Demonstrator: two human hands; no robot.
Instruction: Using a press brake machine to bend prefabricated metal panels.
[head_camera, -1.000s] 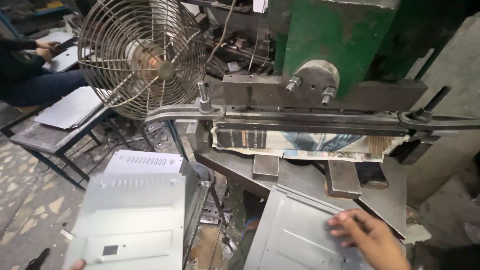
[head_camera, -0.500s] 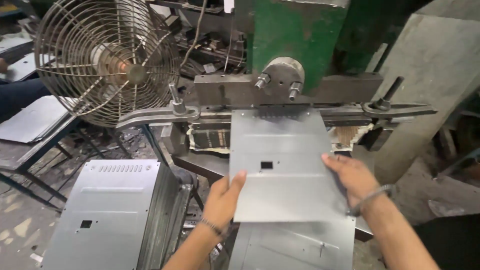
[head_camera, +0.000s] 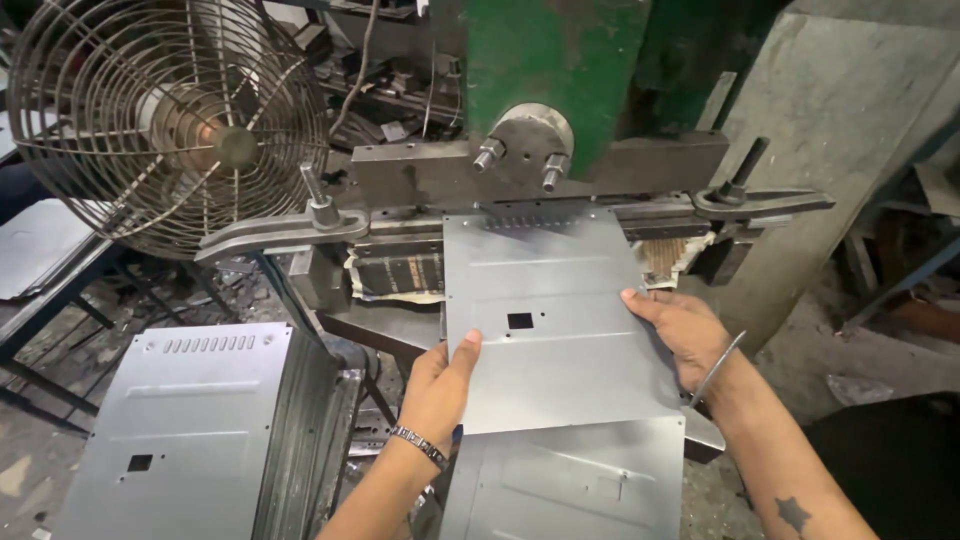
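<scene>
Under the green press (head_camera: 560, 70), head view: left hand (head_camera: 440, 385) and right hand (head_camera: 685, 335) each pinch a side edge of the grey sheet-metal panel (head_camera: 550, 310), far edge at the die, another panel (head_camera: 570, 480) below the wrists, panel stack (head_camera: 180, 430) and fan (head_camera: 170, 120) left of the left hand.

Your left hand (head_camera: 440, 385) grips the near-left edge of the grey metal sheet (head_camera: 555, 315), thumb on top. Your right hand (head_camera: 685, 335) holds its right edge at three o'clock. The sheet's far edge sits under the green press (head_camera: 555, 75) at twelve; a wire-caged fan (head_camera: 170, 125) stands at ten.
</scene>
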